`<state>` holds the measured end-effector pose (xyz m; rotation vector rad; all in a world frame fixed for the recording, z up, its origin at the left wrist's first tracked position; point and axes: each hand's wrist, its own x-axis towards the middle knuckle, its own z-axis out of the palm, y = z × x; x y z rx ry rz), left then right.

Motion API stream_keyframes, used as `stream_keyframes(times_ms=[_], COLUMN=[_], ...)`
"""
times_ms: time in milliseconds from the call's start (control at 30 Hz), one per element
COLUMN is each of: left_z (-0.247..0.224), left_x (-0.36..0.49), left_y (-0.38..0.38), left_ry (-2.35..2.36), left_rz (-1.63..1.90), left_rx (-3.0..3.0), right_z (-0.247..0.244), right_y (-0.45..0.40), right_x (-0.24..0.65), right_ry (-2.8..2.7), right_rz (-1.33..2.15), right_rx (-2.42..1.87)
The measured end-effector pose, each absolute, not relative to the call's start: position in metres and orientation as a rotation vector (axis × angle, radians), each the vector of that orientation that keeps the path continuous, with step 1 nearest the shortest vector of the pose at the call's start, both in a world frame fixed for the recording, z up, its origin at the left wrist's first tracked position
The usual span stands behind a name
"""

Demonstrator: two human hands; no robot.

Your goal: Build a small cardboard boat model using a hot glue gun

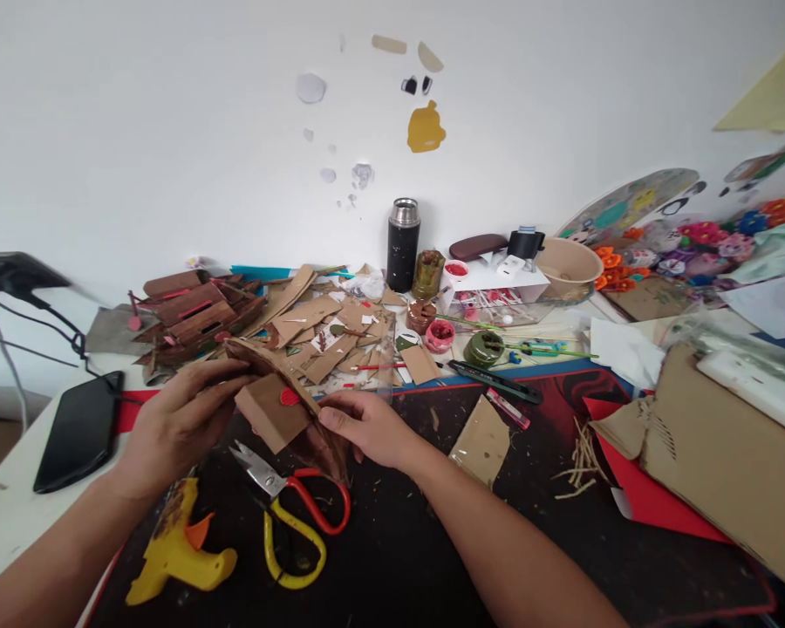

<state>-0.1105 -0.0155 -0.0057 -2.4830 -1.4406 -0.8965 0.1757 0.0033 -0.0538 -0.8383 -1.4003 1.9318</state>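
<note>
Between my hands is a brown cardboard model (271, 413), shaped somewhat like a small boat, with a box-like block on it and a red striped patch. My left hand (187, 417) grips its left edge, fingers curled over the top. On the right side, my right hand (368, 427) pinches the rim between thumb and fingers. Just below the model lie scissors (288, 501) with one red and one yellow handle, blades slightly apart. A yellow glue gun (183, 554) with an orange trigger rests near my left forearm.
Cardboard scraps (327, 336) and brown painted models (196, 314) are heaped behind. Paint jars (484, 347), a black flask (403, 249) and a utility knife (495, 382) stand or lie farther right. A phone (78, 432) is at left, a large cardboard sheet (726, 471) at right.
</note>
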Motion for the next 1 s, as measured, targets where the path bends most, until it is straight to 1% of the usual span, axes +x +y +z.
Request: stream_keyframes(times_ms=[100, 300, 567, 733, 1000], left_z=[-0.01, -0.008, -0.012, -0.009, 0.0], left_x=[-0.115, -0.11, -0.107, -0.108, -0.105], left_y=[-0.015, -0.013, -0.012, -0.008, -0.006], left_ry=[-1.47, -1.375, -1.502, -1.325, -1.215], left_rz=[-0.876, -0.885, -0.865, -0.853, -0.802], left_rx=[-2.505, -2.535, -2.623, -2.626, -2.599], right_z=[-0.052, -0.047, -0.048, -0.05, -0.054], right_y=[0.001, -0.001, -0.005, -0.006, -0.006], right_x=[0.176, 0.176, 0.174, 0.173, 0.172], right_ry=[-1.429, -1.46, -1.465, -1.477, -1.552], right_rz=[1.951, 2.017, 2.076, 2.042, 2.064], right_rx=[-0.81, -0.758, -0.686, -0.685, -0.768])
